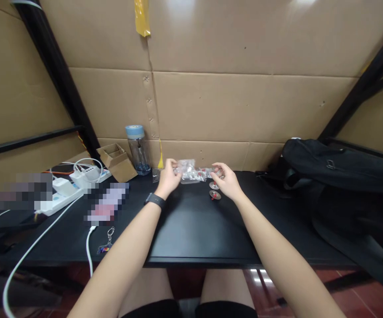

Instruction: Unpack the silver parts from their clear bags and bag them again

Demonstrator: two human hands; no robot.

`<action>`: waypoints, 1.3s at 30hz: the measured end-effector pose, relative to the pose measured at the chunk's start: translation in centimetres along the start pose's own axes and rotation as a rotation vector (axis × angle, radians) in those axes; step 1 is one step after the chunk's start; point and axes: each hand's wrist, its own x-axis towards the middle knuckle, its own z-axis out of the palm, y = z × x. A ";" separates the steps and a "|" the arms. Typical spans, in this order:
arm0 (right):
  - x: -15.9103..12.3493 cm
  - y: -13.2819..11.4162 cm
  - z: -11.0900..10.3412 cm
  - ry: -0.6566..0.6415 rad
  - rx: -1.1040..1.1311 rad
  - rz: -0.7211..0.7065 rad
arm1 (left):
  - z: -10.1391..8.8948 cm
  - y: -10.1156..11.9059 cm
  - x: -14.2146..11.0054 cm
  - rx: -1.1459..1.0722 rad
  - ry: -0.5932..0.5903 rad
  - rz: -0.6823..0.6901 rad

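Near the back of the black table, my left hand (169, 179), with a dark band on the wrist, has its fingers bent and closed at the edge of a clear plastic bag (187, 167). Shiny small packets (202, 174) lie beside and behind that bag; their contents are too blurred to tell. My right hand (226, 182) is at the packets' right end, thumb and fingers curved and apart. Just below its fingertips is a small silvery disc with a red middle (214, 185). A similar disc (215, 194) lies nearer on the table, its red stem showing.
At the left stand a clear bottle with a blue lid (138, 152) and an open cardboard box (117, 162). A power strip (60, 201), white cables, a blurred-out phone (108, 203) and a keychain (107, 244) lie nearby. A black bag (340, 190) fills the right side. Cardboard walls rise behind.
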 end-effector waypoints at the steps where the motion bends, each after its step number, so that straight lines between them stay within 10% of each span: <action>1: 0.1 0.2 -0.2 -0.005 -0.015 -0.007 | -1.0 -1.0 0.7 0.037 0.084 -0.050; 5: 0.4 0.9 -0.9 -0.022 -0.065 -0.015 | -4.8 -5.0 2.8 0.141 0.275 -0.268; 11: 0.6 2.0 -1.2 -0.066 -0.100 0.019 | -5.7 -7.6 2.6 0.507 0.017 -0.227; 17: 0.3 3.0 -0.6 -0.120 -0.161 0.033 | -4.6 -5.1 1.3 0.713 0.111 -0.108; 27: 1.3 3.0 3.2 -0.435 -0.525 -0.029 | -3.6 -4.1 1.0 0.831 -0.333 -0.175; 39: 0.9 0.4 4.3 -0.530 -0.509 -0.077 | -2.6 -1.6 0.7 0.726 -0.190 0.056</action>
